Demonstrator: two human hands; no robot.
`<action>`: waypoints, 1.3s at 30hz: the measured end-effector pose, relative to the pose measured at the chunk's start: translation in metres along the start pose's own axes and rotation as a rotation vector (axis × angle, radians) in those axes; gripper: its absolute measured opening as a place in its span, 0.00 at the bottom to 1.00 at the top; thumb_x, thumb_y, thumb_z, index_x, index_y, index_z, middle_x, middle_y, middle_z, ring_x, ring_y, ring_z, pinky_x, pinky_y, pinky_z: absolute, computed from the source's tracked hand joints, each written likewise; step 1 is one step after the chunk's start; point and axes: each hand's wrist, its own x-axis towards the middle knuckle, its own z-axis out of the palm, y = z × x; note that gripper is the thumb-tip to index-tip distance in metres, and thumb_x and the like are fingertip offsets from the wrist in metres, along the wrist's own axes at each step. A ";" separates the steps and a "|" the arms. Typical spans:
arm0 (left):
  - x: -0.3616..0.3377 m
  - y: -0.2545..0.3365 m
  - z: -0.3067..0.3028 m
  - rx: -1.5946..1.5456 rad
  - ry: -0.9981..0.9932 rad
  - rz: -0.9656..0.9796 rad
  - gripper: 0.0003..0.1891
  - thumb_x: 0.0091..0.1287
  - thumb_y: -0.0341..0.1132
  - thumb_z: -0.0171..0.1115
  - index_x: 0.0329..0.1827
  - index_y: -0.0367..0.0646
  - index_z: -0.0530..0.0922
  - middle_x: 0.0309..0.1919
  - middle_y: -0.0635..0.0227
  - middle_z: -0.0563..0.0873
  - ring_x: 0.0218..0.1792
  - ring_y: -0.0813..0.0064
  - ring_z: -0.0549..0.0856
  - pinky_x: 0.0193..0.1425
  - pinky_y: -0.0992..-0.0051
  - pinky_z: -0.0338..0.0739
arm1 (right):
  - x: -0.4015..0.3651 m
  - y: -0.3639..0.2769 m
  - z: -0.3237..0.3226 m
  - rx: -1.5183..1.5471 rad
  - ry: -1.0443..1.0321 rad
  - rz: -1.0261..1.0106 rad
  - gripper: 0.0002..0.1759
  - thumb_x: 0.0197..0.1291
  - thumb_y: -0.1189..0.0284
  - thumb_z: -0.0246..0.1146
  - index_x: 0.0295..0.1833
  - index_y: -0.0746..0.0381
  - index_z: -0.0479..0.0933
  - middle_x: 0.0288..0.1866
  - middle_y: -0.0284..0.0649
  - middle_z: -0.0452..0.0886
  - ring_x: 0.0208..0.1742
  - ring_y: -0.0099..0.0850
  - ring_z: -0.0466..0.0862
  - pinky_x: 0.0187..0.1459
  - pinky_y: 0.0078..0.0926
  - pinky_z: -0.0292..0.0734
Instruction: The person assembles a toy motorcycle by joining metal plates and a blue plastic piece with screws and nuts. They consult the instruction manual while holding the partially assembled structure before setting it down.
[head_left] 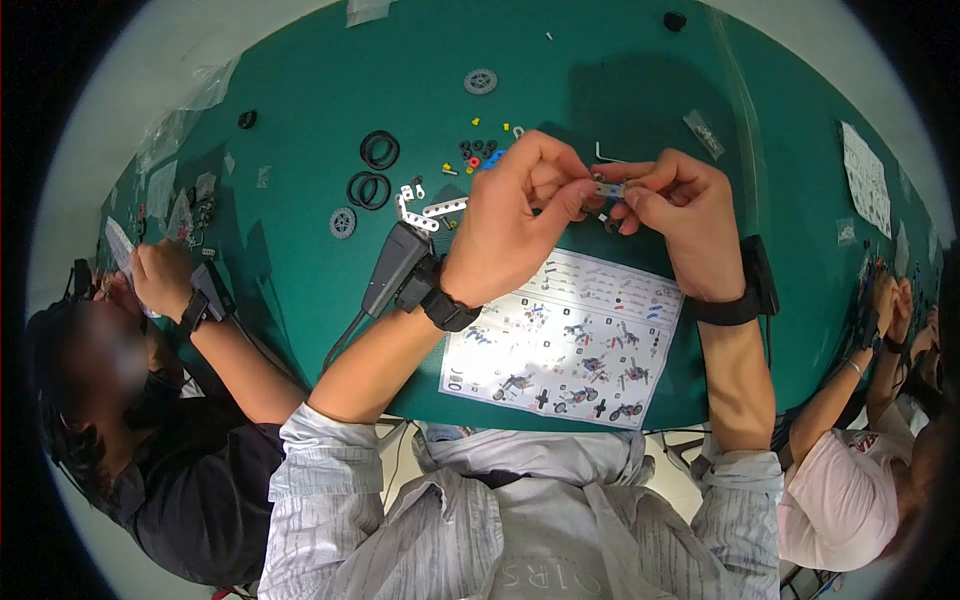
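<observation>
Both hands meet over the table, pinching a small perforated metal strip with a blue piece point(609, 191) between them. My left hand point(525, 205) grips its left end with thumb and forefinger. At the right end, the thumb and fingers of my right hand point(680, 205) close on the same assembly. Small dark bits show just below it, too small to name. Beneath my wrists lies a printed instruction sheet point(560, 345) with assembly pictures. Silver perforated strips point(445, 208), black small parts point(478, 150) and a red piece point(473, 162) lie left of my left hand.
Black rubber rings point(379, 150) and grey spoked wheels point(480, 82) lie on the green table point(330, 90). An L-shaped hex key point(608, 155) sits behind my hands, near a small plastic bag point(704, 134). Other people work at left point(190, 440) and right point(850, 480).
</observation>
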 end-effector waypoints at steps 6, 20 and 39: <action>0.002 0.000 -0.006 0.063 0.004 -0.013 0.07 0.76 0.26 0.62 0.49 0.38 0.71 0.38 0.66 0.87 0.44 0.79 0.88 0.47 0.77 0.84 | -0.001 -0.001 0.001 0.033 0.018 0.011 0.06 0.61 0.85 0.63 0.32 0.67 0.75 0.51 0.58 0.87 0.36 0.26 0.87 0.39 0.23 0.87; 0.002 0.011 -0.001 0.375 0.044 0.253 0.19 0.63 0.19 0.71 0.57 0.37 0.82 0.45 0.63 0.89 0.42 0.77 0.89 0.45 0.78 0.84 | -0.001 0.000 -0.006 0.165 -0.007 0.024 0.04 0.66 0.81 0.64 0.37 0.66 0.77 0.53 0.57 0.86 0.38 0.27 0.87 0.41 0.24 0.88; 0.002 0.016 -0.003 0.506 0.161 0.376 0.14 0.59 0.19 0.74 0.49 0.38 0.89 0.43 0.63 0.88 0.33 0.81 0.86 0.40 0.82 0.82 | 0.001 -0.003 -0.009 0.247 -0.095 0.137 0.07 0.69 0.78 0.65 0.47 0.71 0.82 0.51 0.51 0.87 0.47 0.34 0.91 0.48 0.25 0.90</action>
